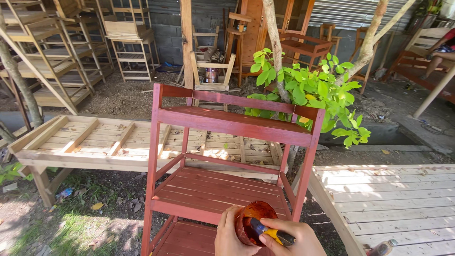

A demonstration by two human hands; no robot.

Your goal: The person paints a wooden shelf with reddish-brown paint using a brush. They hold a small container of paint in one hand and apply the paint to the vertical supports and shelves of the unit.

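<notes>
A red-stained wooden shelf rack stands upright in front of me, with slatted shelves at several levels. At the bottom of the view my left hand cups a small round container coated in red-brown stain. My right hand grips a brush with a yellow and black handle, its end dipped into the container. Both hands hover just in front of the rack's middle shelf.
An unpainted wooden bed frame lies behind the rack at left, a bare slatted panel at right. A leafy young tree rises behind the rack. Stacked unpainted shelves and chairs fill the background. A person sits far right.
</notes>
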